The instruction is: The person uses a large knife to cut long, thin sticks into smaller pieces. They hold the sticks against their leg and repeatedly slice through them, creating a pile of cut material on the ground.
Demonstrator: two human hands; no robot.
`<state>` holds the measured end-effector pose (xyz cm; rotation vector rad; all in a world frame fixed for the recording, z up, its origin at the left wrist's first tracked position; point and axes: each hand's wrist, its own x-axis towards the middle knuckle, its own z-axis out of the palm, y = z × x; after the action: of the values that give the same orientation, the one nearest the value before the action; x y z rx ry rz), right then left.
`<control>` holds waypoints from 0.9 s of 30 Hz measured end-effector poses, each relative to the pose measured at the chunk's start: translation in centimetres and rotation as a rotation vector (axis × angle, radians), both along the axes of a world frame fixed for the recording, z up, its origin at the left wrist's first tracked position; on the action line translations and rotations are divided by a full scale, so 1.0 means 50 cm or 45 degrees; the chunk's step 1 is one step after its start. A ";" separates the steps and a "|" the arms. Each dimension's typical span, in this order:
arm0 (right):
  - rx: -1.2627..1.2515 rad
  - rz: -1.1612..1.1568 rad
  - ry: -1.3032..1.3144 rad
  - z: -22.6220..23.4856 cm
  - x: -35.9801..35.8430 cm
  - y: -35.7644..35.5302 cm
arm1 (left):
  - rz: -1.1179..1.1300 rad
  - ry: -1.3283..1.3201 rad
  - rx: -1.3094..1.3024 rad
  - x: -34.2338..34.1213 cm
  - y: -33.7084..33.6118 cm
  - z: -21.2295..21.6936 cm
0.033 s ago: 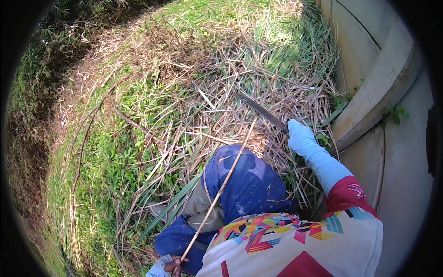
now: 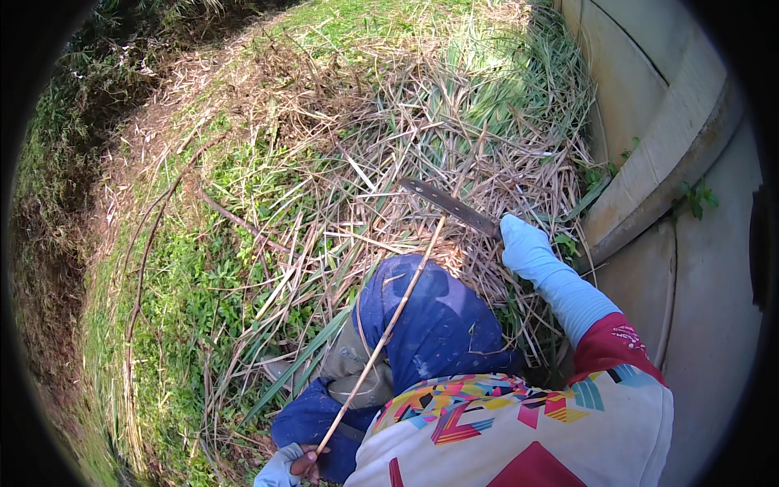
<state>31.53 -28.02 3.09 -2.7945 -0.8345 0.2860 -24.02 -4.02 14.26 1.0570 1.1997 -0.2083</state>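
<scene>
My right hand [image 2: 523, 242], in a pale blue sleeve or glove, is closed round the grip of a long flat knife [image 2: 451, 208]. Its dark blade has several small holes or light spots and points left over the dry straw. Low in the picture, my left hand [image 2: 307, 466] pinches the near end of a thin, straight, light-brown stick [image 2: 383, 341]. The stick slants up past my bent knee in blue trousers [image 2: 442, 316] to the blade. Whether blade and stick touch, I cannot tell.
Cut dry stalks [image 2: 406, 138] and green blades lie thick ahead. A pale concrete-like wall with a jutting rib [image 2: 657, 158] stands close on the right. Leafy weeds [image 2: 195, 300] and a bent dry branch [image 2: 150, 235] lie left.
The knife has shifted slightly left and its blade has rolled, showing more of its flat face. My right hand moved a little left with it. The stick is tilted slightly differently.
</scene>
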 end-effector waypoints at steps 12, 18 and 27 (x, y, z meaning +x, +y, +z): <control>-0.053 0.311 0.168 -0.008 -0.145 0.033 | -1.110 -0.224 1.530 0.580 -0.011 -0.193; -0.050 0.467 0.123 0.037 -0.122 0.025 | -1.017 -0.244 1.742 0.560 -0.011 -0.217; 0.340 -0.415 -0.139 -0.043 0.142 -0.029 | -0.994 -0.200 1.639 0.348 -0.062 -0.180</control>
<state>38.65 -29.48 0.95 -2.6513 -0.3904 -0.0301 -6.64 -7.12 5.28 2.5964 0.6267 0.0940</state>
